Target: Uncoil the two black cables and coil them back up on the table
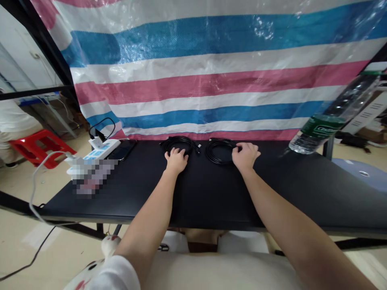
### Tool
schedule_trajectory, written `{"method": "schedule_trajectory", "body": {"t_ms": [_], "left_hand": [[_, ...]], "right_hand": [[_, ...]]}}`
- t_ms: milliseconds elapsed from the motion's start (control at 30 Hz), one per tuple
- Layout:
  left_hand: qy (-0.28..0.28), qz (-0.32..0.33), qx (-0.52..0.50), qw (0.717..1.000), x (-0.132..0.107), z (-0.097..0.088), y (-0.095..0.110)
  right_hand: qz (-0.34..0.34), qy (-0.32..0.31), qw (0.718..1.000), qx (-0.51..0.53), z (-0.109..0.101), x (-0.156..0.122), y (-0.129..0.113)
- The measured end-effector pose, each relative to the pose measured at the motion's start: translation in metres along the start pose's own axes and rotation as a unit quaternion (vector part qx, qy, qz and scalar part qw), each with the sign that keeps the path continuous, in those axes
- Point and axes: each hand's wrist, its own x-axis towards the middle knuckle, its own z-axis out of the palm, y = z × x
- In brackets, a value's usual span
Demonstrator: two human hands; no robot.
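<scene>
Two black coiled cables lie side by side near the back of the black table. My left hand (pixel 177 160) rests on the near side of the left coiled cable (pixel 179 139), its fingers spread over the loops. A USB plug (pixel 198 147) sticks out at that coil's right side. At the right edge of the right coiled cable (pixel 209 153), my right hand (pixel 246 156) has its thumb and fingers curled round the loops. The undersides of both hands' fingers are partly hidden.
A white power strip (pixel 101 152) with plugs stands at the left beside a dark phone (pixel 122 150). A tilted-looking water bottle (pixel 320 127) stands at the right. Behind the table (pixel 211 197) hangs a striped plastic sheet (pixel 205 80). A red stool (pixel 45 147) and a seated person are farther left.
</scene>
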Motion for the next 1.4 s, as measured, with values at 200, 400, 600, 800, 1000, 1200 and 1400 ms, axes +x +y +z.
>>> {"method": "schedule_trajectory", "body": {"t_ms": [200,400,600,800,1000,1200,1400], "left_hand": [[0.024,-0.019,0.025,0.999,-0.005,-0.005,0.006],[0.085,-0.024,0.012,0.996,-0.007,-0.005,0.009],[0.052,-0.032,0.002,0.998,0.0,0.004,-0.002],[0.046,-0.029,0.011,0.998,0.008,0.005,-0.011],[0.039,-0.046,0.011,0.998,0.005,0.002,-0.004],[0.064,-0.044,-0.002,0.997,-0.004,-0.002,0.007],[0.115,0.051,-0.065,0.99,-0.008,0.005,0.014]], "right_hand": [[0.123,-0.026,0.992,-0.031,0.006,0.006,0.021],[0.157,-0.082,0.984,-0.02,0.001,0.011,0.02],[0.164,-0.107,0.981,-0.01,-0.001,0.014,0.023],[0.129,-0.094,0.987,0.0,-0.004,0.009,0.02],[0.115,-0.095,0.989,0.012,-0.006,0.007,0.016],[0.151,-0.015,0.987,0.044,-0.009,0.006,0.012],[0.017,0.068,0.994,0.085,0.0,0.007,0.016]]}}
